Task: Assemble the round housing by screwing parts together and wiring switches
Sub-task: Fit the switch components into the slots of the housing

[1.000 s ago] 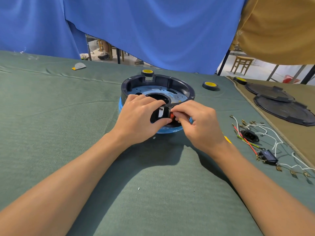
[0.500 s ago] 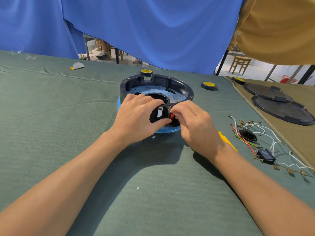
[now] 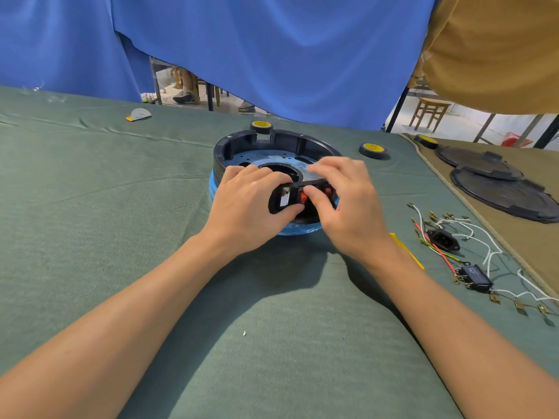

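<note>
left hand [image 3: 248, 204]: fingers curled over the top of a black panel [image 3: 279, 198], thumb under its lower edge; grips it at the near wall of the housing.
right hand [image 3: 348, 207]: thumb tip on the red switch [image 3: 302, 197] set in the panel, fingers curled over the panel's top bar; pinches the switch. the two hands are close together, thumbs nearly touching.
panel: upright, facing the person, one open rectangular slot showing at its left end.
housing [image 3: 230, 146]: round, black, open at the top, pale blue plate with a round hole inside; sits on a blue ring [image 3: 213, 189] at mid-table, just behind the hands.
tape rolls, black with yellow core: one [image 3: 261, 126] touching the housing's far rim, one [image 3: 372, 149] to its right, one [image 3: 426, 140] farther right.
yellow tool [image 3: 405, 249]: partly hidden beside the right wrist.
wires [image 3: 472, 228]: white, red and green, with metal terminals, loose at the right; among them a black socket [image 3: 443, 238] and a black block [image 3: 475, 275].
lids [image 3: 508, 195]: two, dark, round, overlapping, on a tan mat [image 3: 532, 243].
table cloth [image 3: 121, 207]: green.
curtain [image 3: 272, 55]: blue, behind the table.
</note>
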Action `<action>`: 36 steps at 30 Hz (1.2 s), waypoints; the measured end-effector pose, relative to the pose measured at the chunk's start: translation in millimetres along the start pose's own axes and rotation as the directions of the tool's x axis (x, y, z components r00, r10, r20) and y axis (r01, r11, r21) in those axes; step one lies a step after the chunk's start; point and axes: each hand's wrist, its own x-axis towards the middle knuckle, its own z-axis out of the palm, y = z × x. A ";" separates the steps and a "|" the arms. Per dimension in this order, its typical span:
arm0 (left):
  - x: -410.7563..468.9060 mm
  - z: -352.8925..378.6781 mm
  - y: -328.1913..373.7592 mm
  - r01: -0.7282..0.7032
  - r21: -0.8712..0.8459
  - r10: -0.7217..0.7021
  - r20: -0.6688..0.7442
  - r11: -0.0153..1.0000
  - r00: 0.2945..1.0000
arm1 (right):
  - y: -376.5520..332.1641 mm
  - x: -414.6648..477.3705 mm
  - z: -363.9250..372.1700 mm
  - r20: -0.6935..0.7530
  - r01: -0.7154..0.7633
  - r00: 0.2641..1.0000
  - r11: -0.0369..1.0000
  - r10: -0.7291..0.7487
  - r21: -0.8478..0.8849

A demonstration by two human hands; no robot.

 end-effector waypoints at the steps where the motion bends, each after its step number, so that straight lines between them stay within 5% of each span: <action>1: 0.2 0.1 0.3 0.002 -0.001 -0.002 0.000 1.000 1.000 | 0.6 0.4 0.3 0.032 -0.019 0.999 1.000 0.018 0.003; 12: 6.8 -1.4 -1.1 0.070 -0.087 -0.063 0.080 0.994 0.995 | 5.3 9.1 -6.8 0.106 -0.105 0.990 0.989 0.094 0.106; 24: 7.6 -2.1 -3.6 0.080 -0.113 -0.069 0.096 0.990 0.993 | 2.4 16.7 -9.7 0.142 -0.069 0.987 0.995 0.080 -0.078; 36: 9.7 -1.2 0.9 0.096 -0.079 -0.091 0.062 0.992 0.994 | -0.6 8.9 -7.4 0.124 -0.066 0.990 0.998 0.066 -0.001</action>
